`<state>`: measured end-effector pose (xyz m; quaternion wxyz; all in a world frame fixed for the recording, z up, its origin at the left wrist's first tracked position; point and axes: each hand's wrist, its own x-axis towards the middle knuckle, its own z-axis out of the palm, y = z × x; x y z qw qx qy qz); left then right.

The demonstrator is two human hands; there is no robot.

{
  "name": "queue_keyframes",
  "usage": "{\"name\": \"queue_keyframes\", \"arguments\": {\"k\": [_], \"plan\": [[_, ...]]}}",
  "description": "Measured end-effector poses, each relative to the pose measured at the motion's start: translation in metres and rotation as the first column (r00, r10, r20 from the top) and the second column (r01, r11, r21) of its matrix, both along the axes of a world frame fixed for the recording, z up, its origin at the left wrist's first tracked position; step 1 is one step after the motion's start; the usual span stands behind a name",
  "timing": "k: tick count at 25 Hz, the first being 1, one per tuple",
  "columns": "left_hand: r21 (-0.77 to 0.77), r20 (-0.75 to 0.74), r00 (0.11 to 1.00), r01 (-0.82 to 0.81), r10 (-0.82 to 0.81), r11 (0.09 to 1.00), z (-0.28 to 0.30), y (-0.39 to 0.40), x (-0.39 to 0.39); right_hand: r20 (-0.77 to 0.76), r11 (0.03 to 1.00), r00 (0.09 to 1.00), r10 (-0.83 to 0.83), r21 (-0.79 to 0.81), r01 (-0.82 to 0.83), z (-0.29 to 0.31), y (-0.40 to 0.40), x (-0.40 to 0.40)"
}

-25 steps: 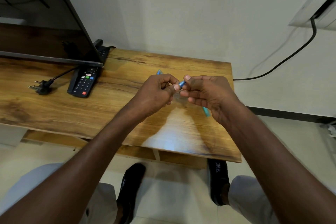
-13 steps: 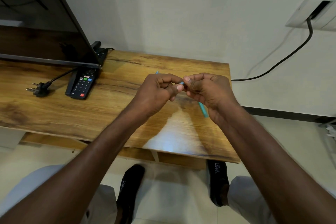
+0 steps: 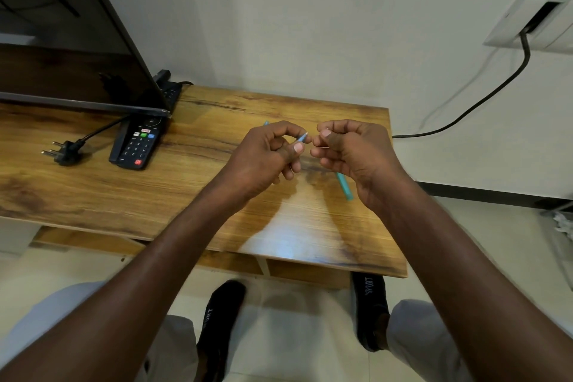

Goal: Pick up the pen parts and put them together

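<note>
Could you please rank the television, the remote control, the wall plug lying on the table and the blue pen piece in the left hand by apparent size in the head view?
1. television
2. remote control
3. plug
4. pen piece, mostly hidden in the left hand

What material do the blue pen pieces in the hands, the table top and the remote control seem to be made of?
Pen body in the left hand and blue cap under the right hand: likely plastic, smooth and evenly coloured. Table top: wood or wood-look laminate, with visible grain and a glossy reflection. Remote control: matte black plastic with coloured buttons, probably rubber.
</note>
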<state>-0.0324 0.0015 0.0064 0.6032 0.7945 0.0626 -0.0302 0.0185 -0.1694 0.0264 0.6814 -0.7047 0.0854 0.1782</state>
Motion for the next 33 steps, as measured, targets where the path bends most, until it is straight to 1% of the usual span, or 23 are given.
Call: {"name": "queue_keyframes", "arguments": {"k": [2, 4, 7, 9, 12, 13, 16, 19, 20, 21, 22, 23, 24, 25, 26, 27, 28, 29, 30, 31, 33], "plan": [[0.002, -0.02, 0.999, -0.028, 0.028, 1.0, -0.002, 0.001, 0.0, 0.016, 0.986, 0.997, 0.081, -0.145, -0.078, -0.004, -0.001, -0.001], [-0.007, -0.038, 0.998, -0.059, 0.059, 0.998, -0.002, 0.001, -0.001, 0.053, 0.93, 0.983, 0.176, -0.337, -0.148, -0.013, 0.0, -0.002], [-0.021, -0.067, 0.995, -0.072, 0.07, 0.997, -0.002, 0.002, 0.0, 0.121, 0.767, 0.936, 0.331, -0.613, -0.192, -0.026, 0.002, -0.002], [-0.021, -0.09, 0.995, -0.053, 0.051, 0.998, -0.004, 0.002, 0.0, 0.119, 0.664, 0.901, 0.418, -0.717, -0.213, -0.031, 0.003, -0.003], [-0.005, -0.108, 0.994, -0.012, 0.011, 1.0, -0.006, 0.002, -0.001, 0.099, 0.549, 0.86, 0.501, -0.805, -0.227, -0.038, 0.006, -0.008], [0.003, -0.112, 0.994, -0.001, 0.002, 1.0, -0.006, 0.003, -0.002, 0.09, 0.524, 0.854, 0.513, -0.821, -0.228, -0.04, 0.008, -0.009], [-0.004, -0.126, 0.992, 0.006, -0.007, 1.0, -0.004, 0.002, -0.002, 0.07, 0.486, 0.848, 0.525, -0.843, -0.231, -0.042, 0.011, -0.013], [-0.001, -0.139, 0.99, 0.005, -0.006, 1.0, -0.003, 0.002, -0.002, 0.037, 0.4, 0.814, 0.58, -0.883, -0.245, -0.04, 0.01, -0.014], [-0.007, -0.142, 0.99, 0.002, -0.003, 1.0, -0.003, 0.002, -0.002, 0.03, 0.379, 0.806, 0.592, -0.893, -0.245, -0.039, 0.01, -0.015], [-0.015, -0.145, 0.989, -0.003, 0.001, 1.0, -0.003, 0.002, -0.001, 0.042, 0.377, 0.805, 0.591, -0.897, -0.23, -0.038, 0.009, -0.015], [-0.022, -0.148, 0.989, -0.009, 0.006, 1.0, -0.002, 0.001, -0.001, 0.074, 0.391, 0.812, 0.58, -0.899, -0.197, -0.037, 0.009, -0.014], [-0.03, -0.15, 0.989, -0.015, 0.01, 0.999, -0.002, 0.001, -0.001, 0.131, 0.435, 0.825, 0.549, -0.888, -0.148, -0.035, 0.009, -0.012], [-0.04, -0.153, 0.988, -0.021, 0.014, 0.999, -0.002, 0.002, -0.001, 0.2, 0.507, 0.847, 0.493, -0.857, -0.093, -0.032, 0.009, -0.01], [-0.052, -0.155, 0.988, -0.024, 0.016, 0.998, -0.001, 0.002, -0.001, 0.261, 0.617, 0.874, 0.409, -0.785, -0.054, -0.028, 0.008, -0.008], [-0.065, -0.155, 0.988, -0.026, 0.015, 0.998, 0.0, 0.003, -0.001, 0.284, 0.751, 0.909, 0.305, -0.659, -0.045, -0.022, 0.007, -0.005], [-0.08, -0.152, 0.988, -0.026, 0.014, 0.996, 0.001, 0.003, -0.001, 0.249, 0.869, 0.946, 0.209, -0.491, -0.063, -0.014, 0.006, -0.003], [-0.097, -0.151, 0.989, -0.029, 0.014, 0.995, 0.002, 0.003, -0.001, 0.174, 0.943, 0.973, 0.153, -0.319, -0.091, -0.007, 0.005, -0.004], [-0.117, -0.151, 0.988, -0.036, 0.018, 0.992, 0.003, 0.003, -0.001, 0.101, 0.974, 0.985, 0.141, -0.191, -0.12, 0.0, 0.003, -0.005], [-0.136, -0.153, 0.988, -0.046, 0.025, 0.99, 0.003, 0.003, 0.0, 0.058, 0.981, 0.986, 0.154, -0.125, -0.146, 0.004, 0.003, -0.007], [-0.15, -0.154, 0.988, -0.053, 0.03, 0.987, 0.004, 0.004, 0.0, 0.041, 0.982, 0.985, 0.166, -0.096, -0.162, 0.005, 0.002, -0.01], [-0.164, -0.153, 0.988, -0.059, 0.033, 0.985, 0.005, 0.003, 0.0, 0.052, 0.983, 0.985, 0.167, -0.089, -0.162, 0.006, 0.002, -0.011]]}}
